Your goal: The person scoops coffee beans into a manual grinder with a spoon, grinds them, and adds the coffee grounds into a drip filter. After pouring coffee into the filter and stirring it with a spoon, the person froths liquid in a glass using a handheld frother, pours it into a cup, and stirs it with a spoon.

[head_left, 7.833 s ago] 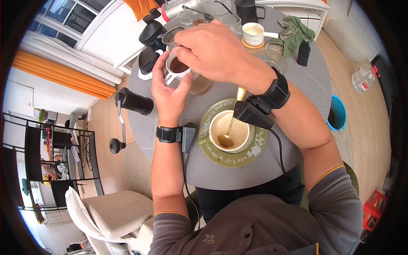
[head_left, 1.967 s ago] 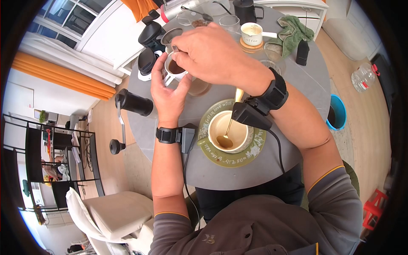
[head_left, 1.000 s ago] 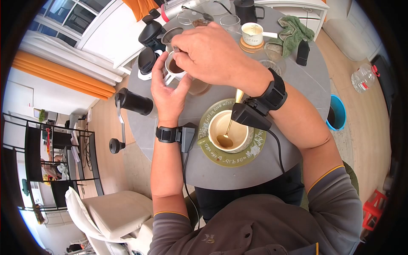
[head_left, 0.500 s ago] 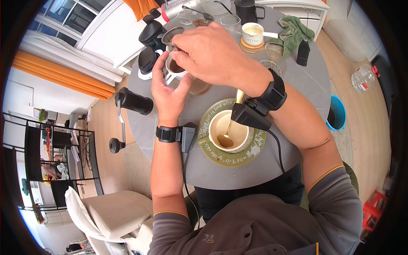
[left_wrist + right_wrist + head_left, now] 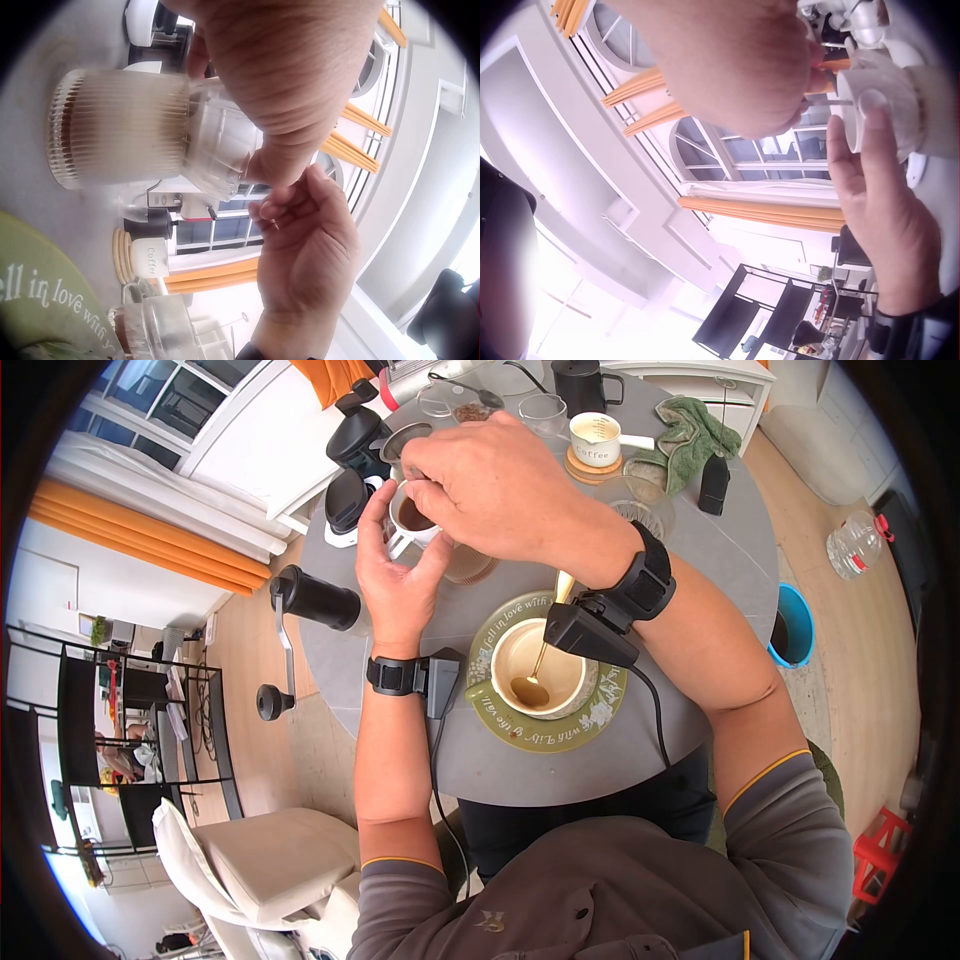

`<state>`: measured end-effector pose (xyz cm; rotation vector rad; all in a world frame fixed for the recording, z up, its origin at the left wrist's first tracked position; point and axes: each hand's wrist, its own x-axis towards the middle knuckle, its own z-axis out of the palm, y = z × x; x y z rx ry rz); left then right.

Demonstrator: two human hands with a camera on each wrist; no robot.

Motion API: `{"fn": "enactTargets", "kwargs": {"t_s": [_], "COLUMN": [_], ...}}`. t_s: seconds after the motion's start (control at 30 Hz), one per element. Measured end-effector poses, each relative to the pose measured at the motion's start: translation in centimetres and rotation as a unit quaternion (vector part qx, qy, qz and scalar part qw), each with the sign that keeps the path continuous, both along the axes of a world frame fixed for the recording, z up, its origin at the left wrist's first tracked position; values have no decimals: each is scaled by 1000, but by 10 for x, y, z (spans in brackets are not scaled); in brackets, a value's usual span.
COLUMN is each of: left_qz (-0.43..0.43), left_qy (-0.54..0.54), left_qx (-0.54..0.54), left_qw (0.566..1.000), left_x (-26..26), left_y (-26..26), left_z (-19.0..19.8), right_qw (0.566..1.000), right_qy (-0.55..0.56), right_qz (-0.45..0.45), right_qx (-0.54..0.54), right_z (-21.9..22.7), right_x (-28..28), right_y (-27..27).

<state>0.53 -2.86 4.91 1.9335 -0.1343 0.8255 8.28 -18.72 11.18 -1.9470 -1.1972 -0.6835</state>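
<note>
My left hand (image 5: 402, 585) holds a white coffee dripper (image 5: 402, 542), thumb on one side and fingers on the other. Dark brown liquid shows inside it. The dripper sits on a ribbed glass carafe (image 5: 124, 127), which has some brown liquid at its bottom. Over the dripper's mouth, my right hand (image 5: 510, 485) pinches a thin grey stick (image 5: 831, 102) that reaches into the dripper; its lower end is hidden. Nearer my body, a cream cup (image 5: 508, 655) with a gold spoon (image 5: 541, 663) standing in it rests on a green saucer (image 5: 550, 742).
A black hand grinder (image 5: 320, 600) lies at the table's left edge. Behind the hands stand black-and-white appliances (image 5: 350, 500), a black pitcher (image 5: 577, 388), a white coffee pot (image 5: 596, 442) on a wooden coaster and a green cloth (image 5: 695, 440). A clear glass (image 5: 645, 505) stands right of the hand.
Both hands stay at the dripper throughout. The right hand has shifted only slightly to the left over it; the cup, spoon and saucer have not moved.
</note>
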Motion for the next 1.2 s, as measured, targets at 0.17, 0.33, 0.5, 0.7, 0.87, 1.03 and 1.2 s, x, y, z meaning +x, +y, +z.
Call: {"fn": "enactTargets", "kwargs": {"t_s": [0.17,0.33,0.5,0.7,0.87,1.03,1.2], "left_qz": [1,-4,-1,3,3,12,9], "left_qy": [-7,-4,0,0,-2,1,2], "left_qx": [0,-9,-1,9,7,14,10], "left_qw": [1000,1000,1000,1000,1000,1000,1000], "left_x": [1,0,0,0,0,0,0], "left_y": [1,-1,1,-1,0,0,1], "left_z": [-2,-1,-1,1,0,0,-1], "right_qw": [1000,1000,1000,1000,1000,999,1000], "right_qy": [5,-3,3,-4,-3,-1,1], "right_qz": [1,0,17,8,10,15,15], "right_qx": [0,9,20,14,27,28,26], "right_z": [3,2,2,2,2,2,2], "right_x": [-1,-1,0,-1,-1,-1,0], "right_y": [-1,-1,-1,-1,-1,-1,-1]}}
